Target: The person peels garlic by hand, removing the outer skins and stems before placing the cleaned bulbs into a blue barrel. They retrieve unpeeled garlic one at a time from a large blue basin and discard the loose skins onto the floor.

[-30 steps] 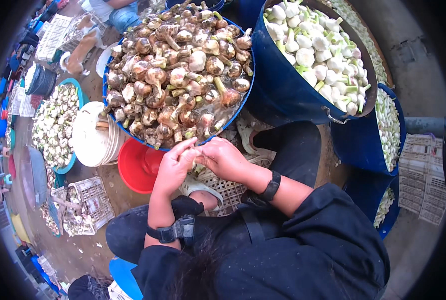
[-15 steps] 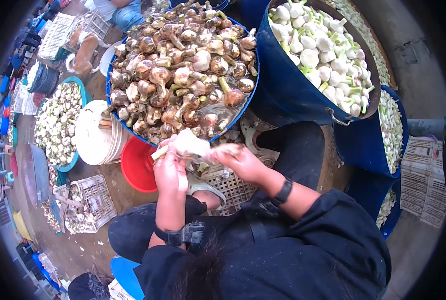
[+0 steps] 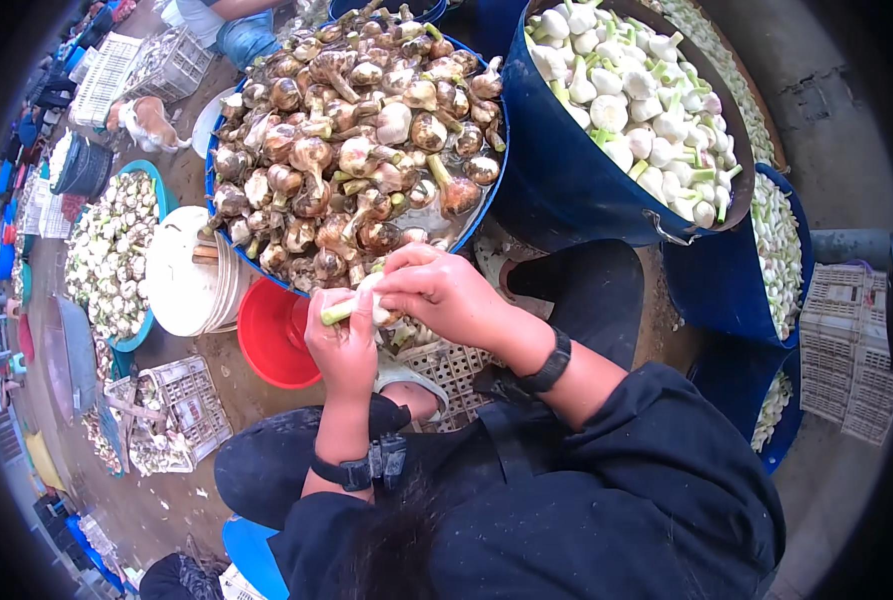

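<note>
Between my two hands is a garlic bulb, its pale green cut stem poking out toward the left. My left hand is closed around it, thumb up along the stem side. From the right, my right hand pinches at the bulb's other side, fingers bent over it and hiding most of it. Just beyond both hands stands a big blue-rimmed tub heaped with muddy, unpeeled garlic, with some water at its near right side. A tall blue drum at the far right holds clean white garlic.
A red basin and a white bucket stand left of my hands. Under them lies a plastic crate by my foot. More garlic fills a teal tub and blue bins. Farther off are a dog and another person.
My right hand has come in from the right and closed over the bulb, which it was moving against in a blur. The dog has shifted and turned. The view has moved slightly.
</note>
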`<state>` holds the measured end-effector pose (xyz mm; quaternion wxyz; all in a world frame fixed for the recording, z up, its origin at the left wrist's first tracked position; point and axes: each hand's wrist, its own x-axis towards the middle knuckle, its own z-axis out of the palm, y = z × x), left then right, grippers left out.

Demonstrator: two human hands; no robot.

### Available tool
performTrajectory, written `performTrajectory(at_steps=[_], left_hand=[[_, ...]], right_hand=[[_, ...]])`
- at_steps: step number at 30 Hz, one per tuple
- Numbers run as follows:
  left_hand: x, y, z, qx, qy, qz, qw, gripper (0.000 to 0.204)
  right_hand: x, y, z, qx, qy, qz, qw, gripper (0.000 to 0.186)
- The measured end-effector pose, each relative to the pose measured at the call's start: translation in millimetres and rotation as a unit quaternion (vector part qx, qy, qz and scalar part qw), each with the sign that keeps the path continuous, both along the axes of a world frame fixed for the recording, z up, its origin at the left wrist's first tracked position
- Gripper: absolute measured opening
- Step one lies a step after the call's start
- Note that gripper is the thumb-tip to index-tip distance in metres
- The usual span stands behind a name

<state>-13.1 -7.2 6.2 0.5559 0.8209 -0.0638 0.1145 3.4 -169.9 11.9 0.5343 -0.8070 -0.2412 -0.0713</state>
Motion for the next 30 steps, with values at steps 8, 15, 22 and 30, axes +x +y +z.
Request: performTrajectory(at_steps=[8, 15, 22, 30], left_hand=[[0.9, 6.0, -2.7, -0.149, 0.125, 0.081, 0.978, 0.01], [-0.6, -3.7, 1.9, 0.084, -0.087, 0.083, 0.989, 0.018], [-3.6, -7.2, 2.3, 0.056, -0.103, 0.107, 0.987, 0.017], [-0.8, -0.3, -2.5, -0.19, 0.148, 0.215, 0.946, 0.016]], right_hand=[[-25.9, -11.7, -15.4, -0.179, 0.025, 0.054, 0.982, 0.01], [-14.6, 4.2, 17.3, 0.057, 0.319, -0.078, 0.943, 0.024], [-10.4, 12.1, -5.2, -0.024, 0.259, -0.141, 0.955, 0.017], [-29.3, 12.4, -6.9, 0.078, 0.288, -0.127, 0.946, 0.013]])
